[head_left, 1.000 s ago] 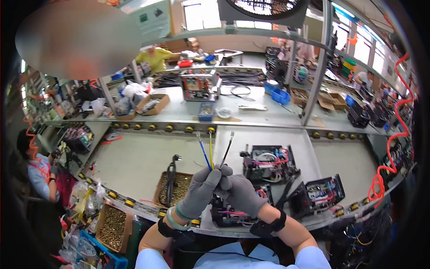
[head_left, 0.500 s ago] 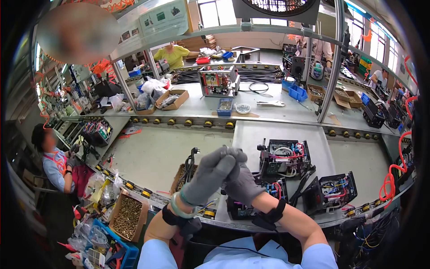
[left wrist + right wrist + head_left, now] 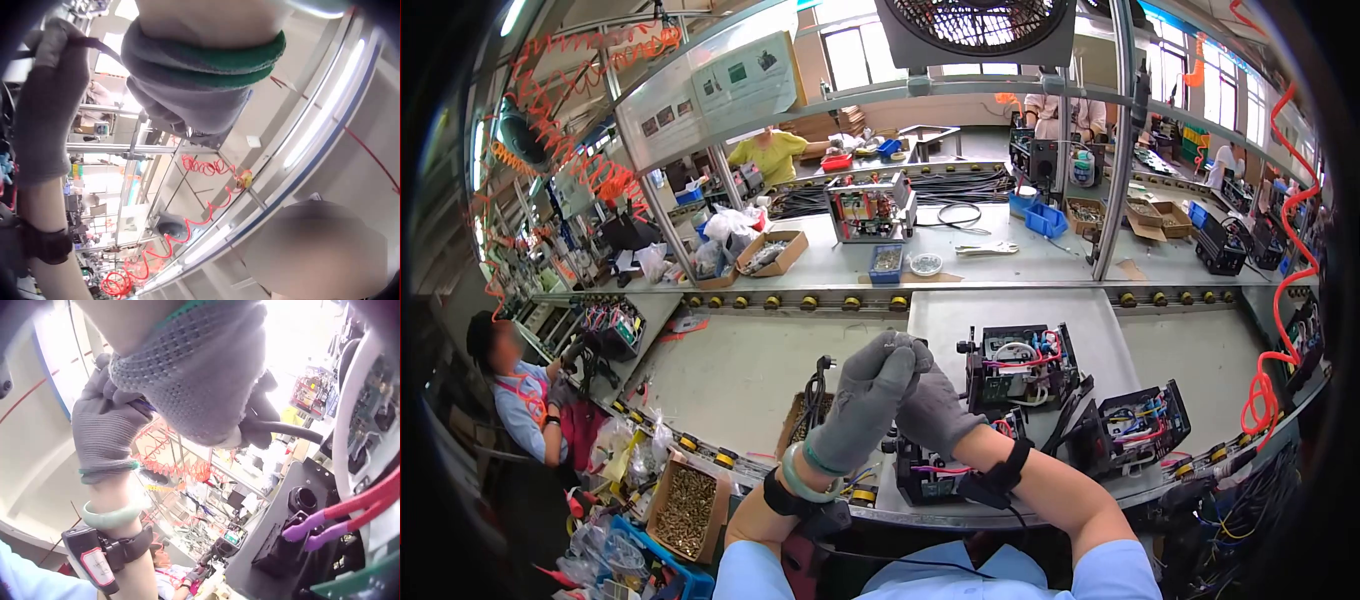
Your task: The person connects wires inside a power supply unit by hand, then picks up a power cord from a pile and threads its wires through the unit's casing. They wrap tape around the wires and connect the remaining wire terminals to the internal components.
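Two gloved hands, the left hand and the right hand, meet over the table. The right fingers are bent closed round a black cable, which comes out of them on one side. The left fingers are bent in tight and pinch a blue wire, seen just beside the other hand; its ends are hidden. A pale bangle is on the left wrist. Three open machines sit on the table near the right arm, and one is partly hidden under it. A plug cord lies in a box beside the left hand. A bigger box of small gold bits is lower down, on the left. Near it, a person in a blue shirt sits. A curly red hose hangs far to the right.
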Demonstrator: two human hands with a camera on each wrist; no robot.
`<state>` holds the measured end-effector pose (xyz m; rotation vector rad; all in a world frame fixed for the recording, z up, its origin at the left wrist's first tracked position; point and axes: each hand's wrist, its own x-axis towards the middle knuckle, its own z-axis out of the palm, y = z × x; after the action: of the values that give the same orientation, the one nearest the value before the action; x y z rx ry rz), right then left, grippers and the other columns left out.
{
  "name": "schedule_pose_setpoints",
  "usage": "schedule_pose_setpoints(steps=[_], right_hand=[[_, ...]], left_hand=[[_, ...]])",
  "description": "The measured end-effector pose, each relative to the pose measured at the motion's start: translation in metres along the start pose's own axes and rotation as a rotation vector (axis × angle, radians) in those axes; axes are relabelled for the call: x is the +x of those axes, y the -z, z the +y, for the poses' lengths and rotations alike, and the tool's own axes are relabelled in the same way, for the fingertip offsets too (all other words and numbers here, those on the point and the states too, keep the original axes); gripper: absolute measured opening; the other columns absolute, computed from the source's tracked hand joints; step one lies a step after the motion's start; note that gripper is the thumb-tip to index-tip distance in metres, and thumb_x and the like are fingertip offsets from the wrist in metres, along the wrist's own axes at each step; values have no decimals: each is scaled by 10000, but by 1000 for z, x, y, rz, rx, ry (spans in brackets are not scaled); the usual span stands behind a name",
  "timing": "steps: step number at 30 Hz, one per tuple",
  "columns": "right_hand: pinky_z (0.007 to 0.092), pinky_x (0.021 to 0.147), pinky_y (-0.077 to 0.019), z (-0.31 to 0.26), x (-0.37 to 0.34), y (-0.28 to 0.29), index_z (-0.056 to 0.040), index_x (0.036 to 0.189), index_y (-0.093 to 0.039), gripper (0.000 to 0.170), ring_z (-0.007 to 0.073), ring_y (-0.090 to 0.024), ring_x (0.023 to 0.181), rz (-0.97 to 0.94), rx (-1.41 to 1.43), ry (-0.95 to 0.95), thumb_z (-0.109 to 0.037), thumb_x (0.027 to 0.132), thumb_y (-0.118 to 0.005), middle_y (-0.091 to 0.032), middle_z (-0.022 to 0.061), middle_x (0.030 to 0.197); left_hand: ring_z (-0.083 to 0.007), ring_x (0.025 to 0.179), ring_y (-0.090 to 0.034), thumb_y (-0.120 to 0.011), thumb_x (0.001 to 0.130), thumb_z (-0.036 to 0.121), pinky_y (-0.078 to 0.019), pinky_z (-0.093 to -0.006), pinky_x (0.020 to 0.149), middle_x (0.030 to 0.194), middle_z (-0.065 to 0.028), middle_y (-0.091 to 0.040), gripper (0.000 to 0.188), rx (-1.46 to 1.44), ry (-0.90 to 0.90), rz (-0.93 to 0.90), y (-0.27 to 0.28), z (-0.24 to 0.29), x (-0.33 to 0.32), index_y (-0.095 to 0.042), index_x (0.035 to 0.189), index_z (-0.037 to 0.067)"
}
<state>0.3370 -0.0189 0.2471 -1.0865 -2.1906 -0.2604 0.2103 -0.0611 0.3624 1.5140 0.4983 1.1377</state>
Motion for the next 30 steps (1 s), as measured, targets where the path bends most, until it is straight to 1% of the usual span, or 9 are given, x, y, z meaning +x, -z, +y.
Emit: schedule_pose_setpoints(steps=[5,8,14,16,20,21,25,28,30], right_hand=[[440,696,-470,5,2,19,-115,861,-651,65,295,-675,663,-175,38,-96,-113,803,-621,-669,66,680],[454,674,-479,8,-4,26,-100,895,-617,77,313,-683,673,-99,74,-171,-104,820,-600,-675,83,699],[439,733,-481,24,-17,5,-125,822,-644,89,313,-682,765,-66,20,-121,-111,857,-563,-693,93,773],[428,759,-479,20,-16,-2,-135,903,-666,116,316,-670,809,-77,27,-195,-121,842,-568,-695,103,845],[444,718,-479,9,-6,-3,-135,1025,-653,189,330,-665,826,290,136,-177,-147,842,-609,-674,91,908],[450,707,-486,14,-9,-8,-145,1039,-665,196,332,-672,816,21,152,-256,-174,845,-644,-678,90,916],[454,747,-517,15,-14,-12,-151,1082,-676,239,348,-684,862,-385,-17,-248,-256,868,-670,-704,126,964],[462,820,-530,2,-15,57,-137,1106,-671,273,340,-691,920,-504,186,-442,-309,893,-674,-710,127,973],[378,854,-555,15,-31,64,-110,1186,-656,280,305,-696,988,-164,498,-589,-251,944,-661,-711,148,1054]], left_hand=[[-58,697,-436,-463,1069,189,-378,-230,638,817,26,-523,239,36,18,-58,8,-2,19,-617,1165,34],[-71,716,-461,-469,1058,166,-404,-241,688,808,28,-527,253,97,28,-137,18,-17,30,-618,1184,5],[-55,775,-467,-495,1053,181,-407,-249,701,864,33,-545,217,58,140,-53,-3,-19,13,-633,1037,15],[-45,801,-463,-487,1059,183,-407,-239,714,899,37,-548,212,67,11,-135,-9,-24,10,-622,1007,28],[-27,795,-433,-487,1050,144,-402,-209,732,890,59,-519,182,94,-6,-76,-21,-30,12,-630,1081,36],[-23,793,-433,-483,1047,134,-398,-203,730,878,63,-507,193,130,15,-56,-20,-30,14,-628,1130,37],[-26,770,-422,-461,1040,107,-391,-201,710,847,60,-476,328,127,119,-98,-7,-47,23,-545,1350,38],[-41,749,-425,-454,1042,108,-395,-215,685,844,49,-482,413,48,176,-173,3,-43,19,-460,1450,46],[-50,754,-449,-452,1043,110,-412,-222,701,872,36,-517,419,7,172,-167,10,-44,12,-454,1457,48]])
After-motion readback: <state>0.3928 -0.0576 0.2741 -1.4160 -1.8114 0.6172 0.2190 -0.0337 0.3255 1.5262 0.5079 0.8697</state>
